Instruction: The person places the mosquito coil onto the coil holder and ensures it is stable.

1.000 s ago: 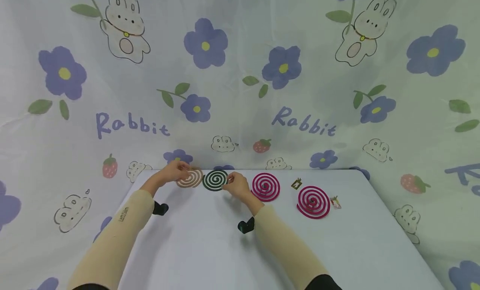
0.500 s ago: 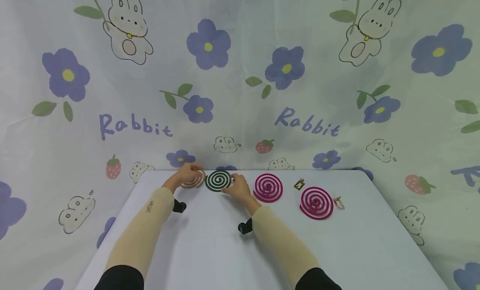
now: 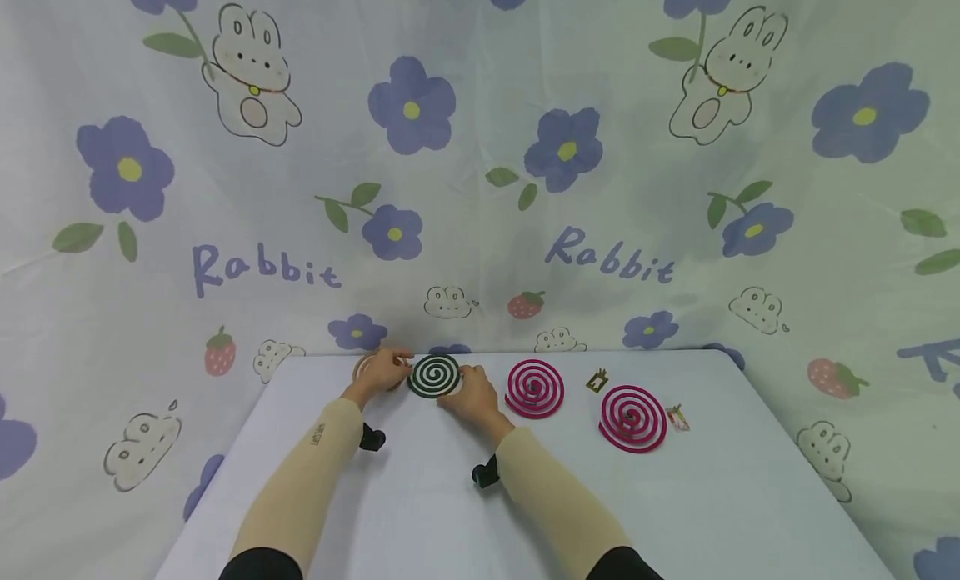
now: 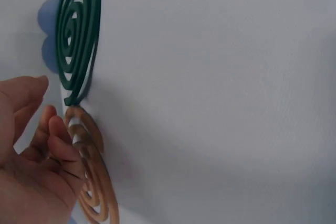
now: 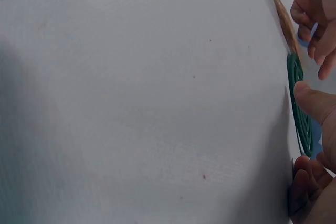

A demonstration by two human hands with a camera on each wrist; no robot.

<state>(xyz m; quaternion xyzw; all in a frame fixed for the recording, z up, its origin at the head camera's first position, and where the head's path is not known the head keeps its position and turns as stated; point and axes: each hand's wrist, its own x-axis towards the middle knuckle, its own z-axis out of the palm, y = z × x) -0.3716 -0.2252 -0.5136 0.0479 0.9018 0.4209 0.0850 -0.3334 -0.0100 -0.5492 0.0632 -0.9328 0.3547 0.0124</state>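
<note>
A green mosquito coil (image 3: 433,376) lies at the table's back edge. My right hand (image 3: 474,397) grips its right side, the thumb (image 5: 310,98) over the front rim and the other fingers curled at its end. Left of it lies a tan mosquito coil (image 4: 107,195), partly hidden by my left hand (image 3: 384,370). That hand hovers over the tan coil's right part, its fingers loosely bent and thumb apart, with nothing held. Its fingertips point at the left end of the green coil, where the two coils sit edge to edge.
Two magenta mosquito coils (image 3: 534,388) (image 3: 632,418) lie to the right on the white table (image 3: 420,513). Beside them are a small gold metal stand (image 3: 597,381) and another small metal piece (image 3: 678,417). A rabbit-print cloth (image 3: 480,163) hangs behind.
My left hand has moved right across the tan coil toward the green one. My right hand has closed in on the green coil's rim. The coils have stayed in place.
</note>
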